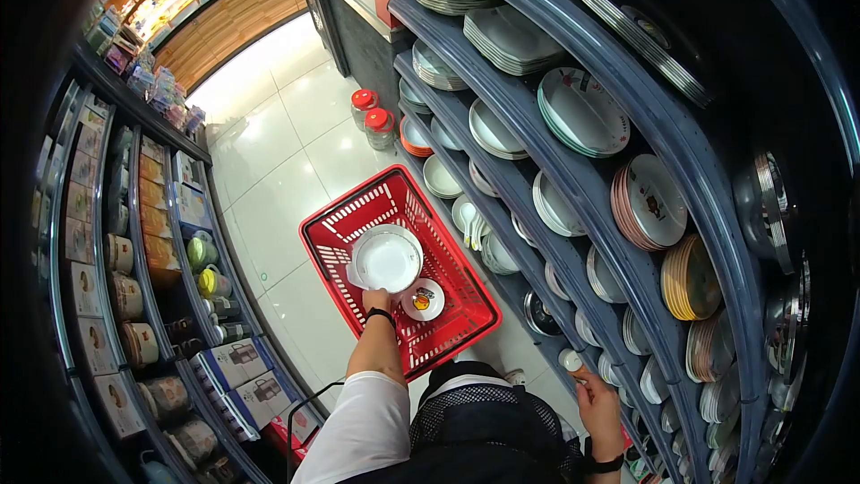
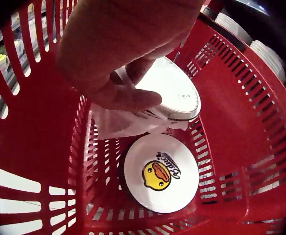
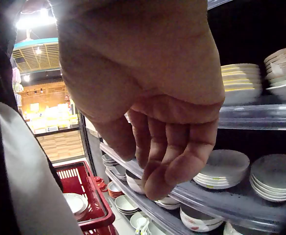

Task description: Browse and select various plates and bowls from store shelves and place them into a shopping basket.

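While the left hand [image 1: 375, 299] pinches the rim of the big white bowl [image 1: 388, 260] in the red basket [image 1: 470, 305], the small duck bowl [image 1: 423, 299] sits just right of that hand. Farther right, by the shelves [image 3: 260, 116], the right hand [image 1: 598, 408] bends loosely, nothing seen in it.

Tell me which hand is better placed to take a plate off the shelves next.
The right hand, I'd say: it is beside the shelves, loosely curled and seemingly empty. The left hand is down in the basket, gripping a white dish in plastic.
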Demonstrator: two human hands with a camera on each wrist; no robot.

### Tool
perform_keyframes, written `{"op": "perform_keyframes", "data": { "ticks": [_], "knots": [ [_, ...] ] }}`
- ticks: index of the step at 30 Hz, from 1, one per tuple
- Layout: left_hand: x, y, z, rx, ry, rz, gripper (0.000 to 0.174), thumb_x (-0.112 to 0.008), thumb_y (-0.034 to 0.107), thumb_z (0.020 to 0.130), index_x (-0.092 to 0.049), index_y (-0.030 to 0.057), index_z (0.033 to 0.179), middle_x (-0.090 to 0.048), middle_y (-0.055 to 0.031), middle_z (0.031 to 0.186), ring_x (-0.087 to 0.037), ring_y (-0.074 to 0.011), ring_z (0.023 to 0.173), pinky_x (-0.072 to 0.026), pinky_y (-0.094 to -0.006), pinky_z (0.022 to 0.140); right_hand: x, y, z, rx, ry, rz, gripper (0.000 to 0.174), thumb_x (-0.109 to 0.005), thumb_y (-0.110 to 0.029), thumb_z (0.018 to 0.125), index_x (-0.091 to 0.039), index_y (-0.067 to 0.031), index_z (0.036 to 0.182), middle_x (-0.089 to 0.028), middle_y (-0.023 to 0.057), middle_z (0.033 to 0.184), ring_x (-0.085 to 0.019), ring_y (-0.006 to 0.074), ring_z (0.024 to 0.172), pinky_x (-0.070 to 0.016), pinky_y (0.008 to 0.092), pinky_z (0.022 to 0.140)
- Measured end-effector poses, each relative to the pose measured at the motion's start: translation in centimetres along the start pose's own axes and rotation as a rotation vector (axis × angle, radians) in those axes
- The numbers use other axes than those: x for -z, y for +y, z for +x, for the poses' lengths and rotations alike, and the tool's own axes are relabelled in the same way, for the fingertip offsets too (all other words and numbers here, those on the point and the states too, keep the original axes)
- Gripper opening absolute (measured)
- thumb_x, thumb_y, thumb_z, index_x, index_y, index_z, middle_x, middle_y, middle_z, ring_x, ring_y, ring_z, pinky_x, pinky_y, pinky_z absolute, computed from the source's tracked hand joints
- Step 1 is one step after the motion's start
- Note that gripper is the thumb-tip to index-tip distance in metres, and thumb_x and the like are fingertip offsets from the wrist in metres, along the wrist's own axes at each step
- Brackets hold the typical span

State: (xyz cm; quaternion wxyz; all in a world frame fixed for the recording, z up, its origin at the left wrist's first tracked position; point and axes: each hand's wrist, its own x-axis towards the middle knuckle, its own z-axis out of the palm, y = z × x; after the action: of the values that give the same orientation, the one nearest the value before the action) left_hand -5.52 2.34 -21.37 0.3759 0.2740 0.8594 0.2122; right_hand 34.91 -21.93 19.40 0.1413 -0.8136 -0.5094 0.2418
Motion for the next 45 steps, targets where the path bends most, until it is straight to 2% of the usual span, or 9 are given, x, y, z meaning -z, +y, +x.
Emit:
{"op": "perform_keyframes", "data": {
  "ticks": [4,7,12,17,19,30,40,43,45],
  "knots": [
    [1.6,4.0,-2.9,-0.035,0.061,-0.197,0.044,-0.062,0.015,0.074,-0.058,-0.0123,0.109,-0.068,-0.0252,0.091,-0.069,-0.0373,0.080,-0.0531,-0.0426,0.072,0.5,-1.0,0.2,-0.068,-0.063,0.019,0.021,-0.064,-0.011,0.085,-0.064,-0.0013,0.103,-0.068,0.0175,0.090,-0.066,0.0339,0.079,-0.0515,0.0404,0.070],
    [2.8,7.1,-4.2,-0.084,0.204,0.030,0.044,-0.062,0.017,0.074,-0.059,-0.0084,0.110,-0.066,-0.0294,0.102,-0.064,-0.0461,0.095,-0.0494,-0.0450,0.087,0.4,-1.3,0.3,-0.059,-0.058,0.023,0.021,-0.065,-0.011,0.085,-0.064,-0.0014,0.103,-0.068,0.0171,0.089,-0.066,0.0328,0.077,-0.0508,0.0400,0.067],
    [3.4,7.9,-3.1,0.082,-0.088,-0.415,0.041,-0.061,0.012,0.075,-0.053,-0.0125,0.108,-0.062,-0.0300,0.098,-0.068,-0.0355,0.084,-0.0552,-0.0407,0.059,0.1,-0.8,0.3,-0.049,-0.054,0.047,0.021,-0.064,-0.011,0.084,-0.064,-0.0020,0.103,-0.066,0.0154,0.083,-0.065,0.0328,0.074,-0.0494,0.0406,0.065],
    [0.7,6.7,-2.5,0.090,0.164,-0.574,0.047,-0.061,0.010,0.079,-0.044,-0.0108,0.117,-0.061,-0.0211,0.095,-0.066,-0.0325,0.072,-0.0543,-0.0405,0.050,-0.2,0.2,-0.3,-0.042,-0.032,0.062,0.021,-0.064,-0.011,0.084,-0.064,-0.0032,0.103,-0.066,0.0149,0.083,-0.065,0.0332,0.075,-0.0496,0.0412,0.067],
    [1.2,6.9,-3.1,0.095,-0.212,-0.768,0.049,-0.054,0.007,0.082,-0.039,-0.0097,0.126,-0.061,-0.0224,0.104,-0.067,-0.0345,0.076,-0.0576,-0.0422,0.054,-0.2,0.6,-0.5,-0.043,-0.035,0.066,0.021,-0.064,-0.011,0.084,-0.064,-0.0038,0.103,-0.067,0.0148,0.084,-0.065,0.0335,0.076,-0.0497,0.0416,0.067],
    [4.8,8.8,-7.8,0.093,-0.608,-0.862,0.058,-0.041,-0.005,0.079,-0.030,-0.0120,0.136,-0.051,-0.0251,0.125,-0.060,-0.0390,0.107,-0.0567,-0.0486,0.085,-0.7,2.6,-1.7,0.022,0.031,0.074,0.023,-0.066,-0.011,0.084,-0.066,-0.0037,0.106,-0.066,0.0157,0.080,-0.065,0.0305,0.069,-0.0493,0.0386,0.063],
    [14.8,13.3,-27.4,-0.378,-0.690,-0.444,0.052,-0.046,0.001,0.080,-0.041,-0.0033,0.132,-0.058,-0.0122,0.111,-0.062,-0.0240,0.096,-0.0579,-0.0353,0.071,0.8,6.0,-1.4,0.032,-0.103,0.430,0.032,-0.068,-0.017,0.086,-0.062,-0.0049,0.116,-0.068,0.0148,0.093,-0.067,0.0265,0.081,-0.0515,0.0371,0.070],
    [15.9,15.4,-36.9,-0.438,-0.782,-0.338,0.043,-0.052,0.003,0.080,-0.052,-0.0036,0.123,-0.060,-0.0061,0.102,-0.058,-0.0162,0.090,-0.0494,-0.0297,0.077,2.2,8.6,-1.8,0.081,-0.221,0.710,0.050,-0.065,-0.011,0.090,-0.047,-0.0063,0.136,-0.060,0.0102,0.115,-0.060,0.0181,0.100,-0.0510,0.0326,0.081],
    [15.6,16.1,-42.0,-0.472,-0.858,-0.173,0.043,-0.054,0.003,0.080,-0.053,-0.0035,0.123,-0.061,-0.0063,0.103,-0.058,-0.0161,0.094,-0.0494,-0.0300,0.078,3.0,10.7,-2.0,0.204,-0.403,1.055,0.072,-0.069,-0.030,0.089,-0.031,-0.0089,0.147,-0.049,0.0140,0.136,-0.052,0.0230,0.121,-0.0494,0.0395,0.091]
  ]
}}
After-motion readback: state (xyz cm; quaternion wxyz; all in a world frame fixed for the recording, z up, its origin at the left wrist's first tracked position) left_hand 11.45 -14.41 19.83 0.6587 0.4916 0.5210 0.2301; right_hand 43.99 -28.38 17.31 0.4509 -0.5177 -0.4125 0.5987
